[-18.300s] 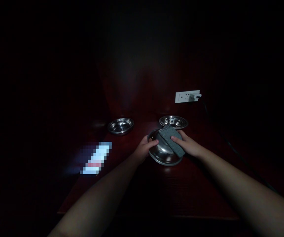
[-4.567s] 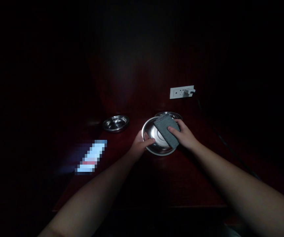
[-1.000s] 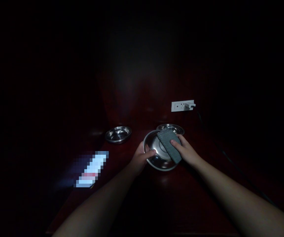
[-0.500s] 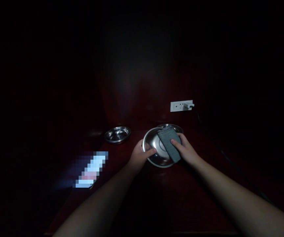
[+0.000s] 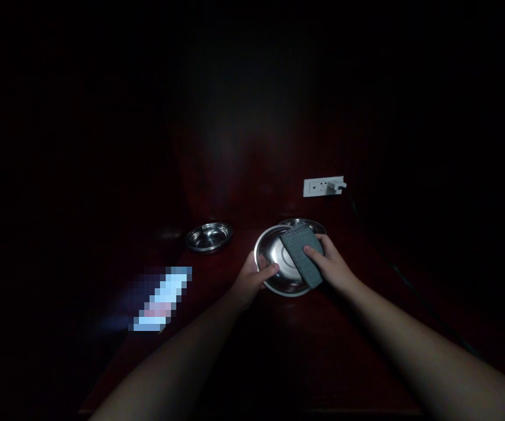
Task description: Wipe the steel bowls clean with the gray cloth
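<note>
Very dim frame, edges near black. Bright pixelated patch (image 5: pixel 162 301) left of my left hand (image 5: pixel 250 278), bluish glow beside it. White glare in the bowl (image 5: pixel 274 248) at my fingertips; counter (image 5: pixel 314 356) nearer me sinks into shadow.

You have one camera, worn on your head, looking forward and down along your forearms, with your left hand (image 5: pixel 252 278) and right hand (image 5: pixel 329 263) just below and right of the middle of its view. It sits above the near side of the table (image 5: pixel 322 356), near enough to take in the near edge low down and the wall socket (image 5: pixel 312 187) beyond the far side.
</note>
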Tool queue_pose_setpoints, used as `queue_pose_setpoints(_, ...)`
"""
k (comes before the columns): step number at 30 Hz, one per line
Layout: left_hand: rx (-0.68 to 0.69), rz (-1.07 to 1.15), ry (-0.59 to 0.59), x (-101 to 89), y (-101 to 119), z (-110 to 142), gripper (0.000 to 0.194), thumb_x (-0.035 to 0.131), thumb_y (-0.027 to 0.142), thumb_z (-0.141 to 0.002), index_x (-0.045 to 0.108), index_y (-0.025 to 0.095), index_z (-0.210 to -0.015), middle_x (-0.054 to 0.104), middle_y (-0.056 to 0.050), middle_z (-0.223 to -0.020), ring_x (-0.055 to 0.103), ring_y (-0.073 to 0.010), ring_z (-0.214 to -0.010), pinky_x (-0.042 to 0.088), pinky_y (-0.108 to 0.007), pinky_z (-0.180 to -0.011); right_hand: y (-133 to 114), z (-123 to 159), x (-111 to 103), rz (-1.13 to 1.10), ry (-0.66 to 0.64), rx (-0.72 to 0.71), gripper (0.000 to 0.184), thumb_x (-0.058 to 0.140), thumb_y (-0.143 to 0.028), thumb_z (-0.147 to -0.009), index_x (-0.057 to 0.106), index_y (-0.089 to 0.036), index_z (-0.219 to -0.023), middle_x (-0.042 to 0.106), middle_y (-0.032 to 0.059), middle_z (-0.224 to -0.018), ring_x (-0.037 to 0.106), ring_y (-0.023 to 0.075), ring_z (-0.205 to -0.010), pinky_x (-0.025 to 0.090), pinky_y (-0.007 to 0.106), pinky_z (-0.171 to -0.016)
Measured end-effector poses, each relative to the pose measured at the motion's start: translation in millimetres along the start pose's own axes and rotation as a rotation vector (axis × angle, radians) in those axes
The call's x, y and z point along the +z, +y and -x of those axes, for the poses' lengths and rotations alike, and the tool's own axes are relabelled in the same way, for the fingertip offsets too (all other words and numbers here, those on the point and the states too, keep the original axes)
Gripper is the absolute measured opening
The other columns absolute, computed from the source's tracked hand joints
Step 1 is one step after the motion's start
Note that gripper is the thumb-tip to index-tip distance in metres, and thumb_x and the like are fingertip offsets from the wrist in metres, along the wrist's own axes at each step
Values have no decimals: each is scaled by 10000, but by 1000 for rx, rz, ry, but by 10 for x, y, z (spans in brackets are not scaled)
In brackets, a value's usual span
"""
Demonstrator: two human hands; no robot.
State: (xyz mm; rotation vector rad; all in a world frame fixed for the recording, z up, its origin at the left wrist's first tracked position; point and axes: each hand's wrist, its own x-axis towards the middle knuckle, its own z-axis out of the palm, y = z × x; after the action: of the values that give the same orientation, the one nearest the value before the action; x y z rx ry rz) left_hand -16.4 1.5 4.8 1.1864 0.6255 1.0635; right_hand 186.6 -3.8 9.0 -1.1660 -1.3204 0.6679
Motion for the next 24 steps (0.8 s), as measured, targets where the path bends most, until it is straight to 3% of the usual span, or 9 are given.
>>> queue_pose_setpoints(10, 23, 23, -67, -61, -37, -54, 611, 745, 248, -663, 491, 177, -1215, 620, -113, -1133, 612, -272, -992, 492, -412, -830, 4, -5, -9, -67, -22, 45, 354, 618, -521, -741, 504, -236, -918, 622, 8, -831, 601, 215, -781, 475, 331, -658)
queue_pose_setpoints(17, 68, 53, -131, -40, -9, -75, 575, 744, 234, -654, 538, 161, -1187, 659, -106, -1056, 627, -276, -968, 465, -436, -876, -21, 1, -7, -52, -38, 49, 340, 615, -505, -747, 507, -229, -913, 615, 13, -848, 591, 203, -763, 460, 317, -641)
queue_pose_setpoints(24, 87, 67, -168, -57, -46, -76, 555, 729, 216, -674, 535, 169, -1191, 639, -112, -1120, 609, -276, -1020, 447, -442, -904, -6, 3, -3, -65, -48, 56, 349, 613, -512, -748, 502, -231, -921, 607, 13, -853, 591, 201, -769, 464, 317, -644)
